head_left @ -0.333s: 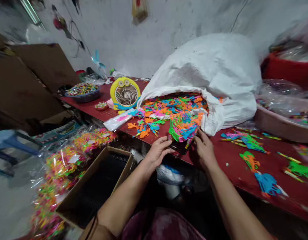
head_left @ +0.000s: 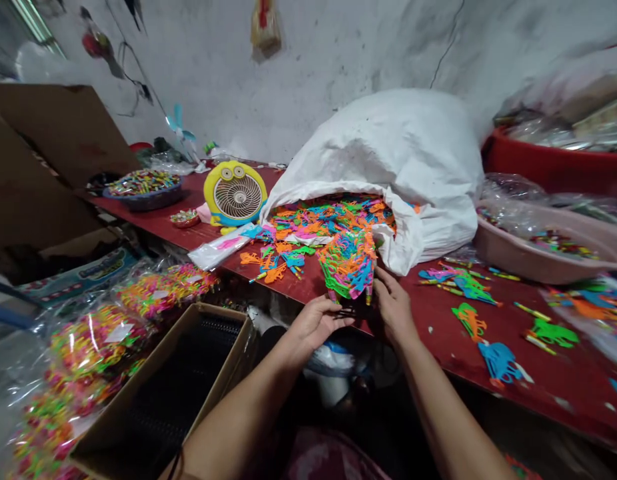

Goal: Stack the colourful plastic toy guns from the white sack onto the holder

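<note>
A neat stack of colourful plastic toys (head_left: pixel 347 263), pistol-shaped as far as I can tell, stands upright at the table's front edge. My left hand (head_left: pixel 318 323) grips its lower left, thumb above and fingers below, around a dark slotted piece (head_left: pixel 345 310) at the base. On the right side, my right hand (head_left: pixel 394 303) has its fingers curled against the stack, with some fingertips hidden. Just behind, a big white sack (head_left: pixel 418 167) lies open, and loose toys (head_left: pixel 333 217) of the same colours fill its mouth. More loose toys (head_left: pixel 275 260) lie to the left.
Left of the table stands a cardboard box (head_left: pixel 243 333) of black pieces, beside clear bags of bright plastic parts (head_left: pixel 95 333). A yellow fan (head_left: pixel 238 193) and a blue basin (head_left: pixel 153 200) are at the back left. To the right are a pink basin (head_left: pixel 528 240) and scattered toys (head_left: pixel 498 360).
The view has swung a little to the right. Both hands keep hold of the stack, which now appears more upright, its green front facing me more.
</note>
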### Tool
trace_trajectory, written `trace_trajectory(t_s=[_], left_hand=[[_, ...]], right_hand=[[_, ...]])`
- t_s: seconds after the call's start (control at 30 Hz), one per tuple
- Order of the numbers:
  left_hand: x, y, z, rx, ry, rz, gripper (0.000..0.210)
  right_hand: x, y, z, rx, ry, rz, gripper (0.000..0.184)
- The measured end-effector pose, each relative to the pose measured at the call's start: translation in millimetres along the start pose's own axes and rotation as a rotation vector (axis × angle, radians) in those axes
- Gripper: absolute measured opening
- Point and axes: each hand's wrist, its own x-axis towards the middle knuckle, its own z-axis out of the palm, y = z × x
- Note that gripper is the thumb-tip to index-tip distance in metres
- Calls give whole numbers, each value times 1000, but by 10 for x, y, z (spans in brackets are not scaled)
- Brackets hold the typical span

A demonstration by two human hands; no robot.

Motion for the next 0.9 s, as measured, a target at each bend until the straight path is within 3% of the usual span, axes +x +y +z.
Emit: trace_trajectory(t_s=[0.23,0.4,0.57,0.7,0.8,0.9], left_hand=[[24,-234,35,-23,-148,78,52],[56,-284,59,-15,-46,59,41],[68,-206,68,-24,9,60,36],[85,-191,111,-39,28,58,38],[108,-197,162,-39,22,36,38],[137,-200,201,-42,21,20,31]], right_hand=[[-86,61,-42,72,28,42,45],[-105,164,-302,-73,-42,36,44],[158,300,-1027,-465,105,1,39],[533,341,-1507,-1013,45,-140,33],[742,376,-1607,-1197,-96,-243,32],[825,437,-1556,-1271,-262,-321,27]])
